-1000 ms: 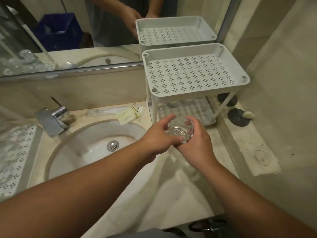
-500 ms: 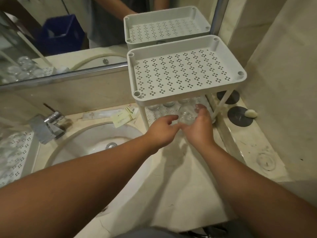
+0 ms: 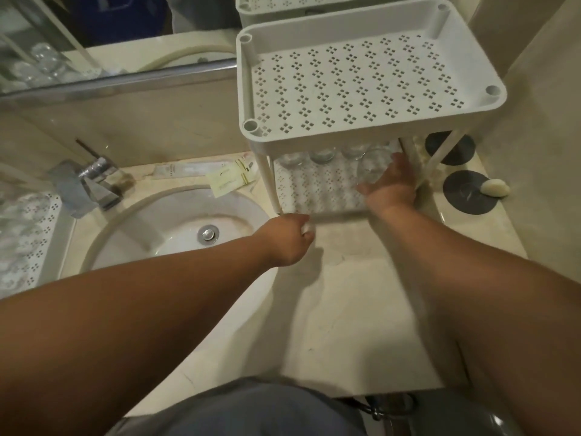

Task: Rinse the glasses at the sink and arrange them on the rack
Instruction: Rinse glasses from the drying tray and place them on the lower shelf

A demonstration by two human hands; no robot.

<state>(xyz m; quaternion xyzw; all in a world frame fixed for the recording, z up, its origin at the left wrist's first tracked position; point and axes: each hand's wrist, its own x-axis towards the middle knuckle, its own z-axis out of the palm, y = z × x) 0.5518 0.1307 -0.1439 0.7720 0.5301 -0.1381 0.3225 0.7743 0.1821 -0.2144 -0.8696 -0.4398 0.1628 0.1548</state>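
Soap (image 3: pixel 496 187), sachets (image 3: pixel 234 179), mirror (image 3: pixel 110 33)

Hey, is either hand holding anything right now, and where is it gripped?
The right hand holds a glass by its side on the rack's lower shelf. The left hand seems empty.

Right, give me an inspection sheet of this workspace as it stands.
Surface: pale stone counter round a white sink; tap at its back left.
Job's things: white two-tier rack; a row of glasses on its lower tier; one more glass there at the right hand's fingers.
Clutter: sachets behind the sink; two dark discs; a small white lump; a perforated tray at far left.
Grippers: right hand reaches under the top tier, grip hidden; left hand at the rack's front left corner, fingers hidden.
Cables: nothing seen.
Surroundings: mirror behind, tiled wall at right.
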